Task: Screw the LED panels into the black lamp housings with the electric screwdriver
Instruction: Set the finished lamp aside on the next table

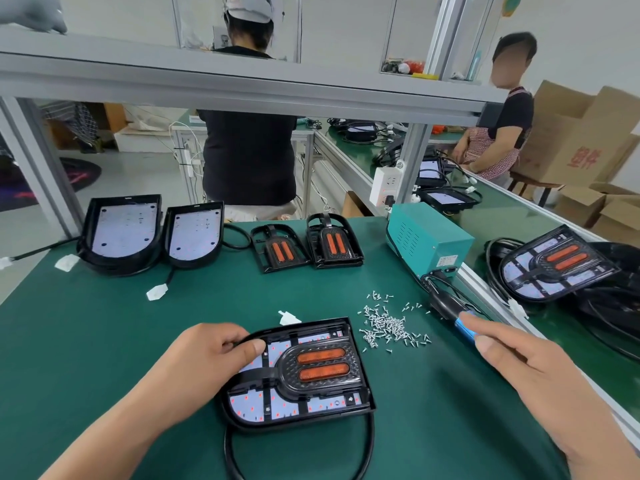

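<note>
Bench [104, 358]: green mat, crowded. Two more housings [121, 233] with panels wait at the back left, and the teal power box [427, 242] sits back right

Current lamp housing [369, 393] lies flat in front of me. Its LED panel [249, 407] is seated inside, under the black grille [322, 368] with the orange strips

Left hand [207, 362]: fingers curled over the housing's far left rim, thumb pressing on the grille. It grips one corner only

Right hand [526, 372]: out to the right, thumb and forefinger pinching the blue end of the electric screwdriver [450, 308]. The driver's black body looks to be on the bench, near the box

Cable [227, 452] loops out from under the housing's near edge

Screws [388, 325]: loose pile between the housing and the driver

Risks as I see them:
- the driver's black lead looks to run back to the box, so lifting the driver could sweep it through the pile and scatter screws
- with a one-corner hold, the housing may pivot on the mat under driver pressure. The bit could then slip and gouge the panel
- if the cable sits under the housing, it may rock, and a screw could start crooked
- a dropped screw could hide under the grille
</note>
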### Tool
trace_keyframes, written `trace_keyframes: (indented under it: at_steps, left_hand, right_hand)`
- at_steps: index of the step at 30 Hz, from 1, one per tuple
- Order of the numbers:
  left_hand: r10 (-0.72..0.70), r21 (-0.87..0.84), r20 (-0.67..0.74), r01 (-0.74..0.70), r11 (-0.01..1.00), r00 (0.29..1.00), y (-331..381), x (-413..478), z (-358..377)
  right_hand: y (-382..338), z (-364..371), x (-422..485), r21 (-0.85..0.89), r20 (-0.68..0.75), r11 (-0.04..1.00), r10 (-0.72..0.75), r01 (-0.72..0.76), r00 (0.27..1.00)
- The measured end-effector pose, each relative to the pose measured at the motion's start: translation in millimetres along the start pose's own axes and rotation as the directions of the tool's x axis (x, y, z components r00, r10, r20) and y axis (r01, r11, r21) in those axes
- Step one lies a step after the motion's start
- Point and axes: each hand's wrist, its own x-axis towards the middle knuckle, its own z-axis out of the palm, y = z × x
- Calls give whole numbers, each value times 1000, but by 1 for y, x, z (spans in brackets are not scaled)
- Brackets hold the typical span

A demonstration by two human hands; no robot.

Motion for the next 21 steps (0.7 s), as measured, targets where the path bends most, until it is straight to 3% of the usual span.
trace_keyframes:
  at_steps: [2, 5, 9, 18, 19, 21]
  left_hand:
    - [28, 16, 0, -28, 999, 1000, -1, 0, 1]
    - [93, 27, 17, -94, 995, 995, -1, 0, 0]
    - [162, -61, 57, -158, 986, 985, -2, 1, -8]
    - [167, -245, 99, -139, 959, 981, -1, 0, -11]
    - [167, -258, 101, -136, 956, 981, 0, 0, -11]
    - [159, -277, 108, -124, 953, 981, 2, 0, -12]
  right_hand:
    - [-8, 13, -4, -49, -3, 999, -10, 10, 1000]
    - [-20, 47, -7, -221, 149, 971, -59, 92, 987]
    - [-39, 91, -7, -576, 353, 777, -44, 254, 935]
    - [-63, 121, 1, -617, 415, 656, -199, 435, 888]
    - [-61, 122, 5, -607, 406, 669, -204, 430, 891]
    - [-58, 120, 11, -474, 345, 823, -154, 314, 926]
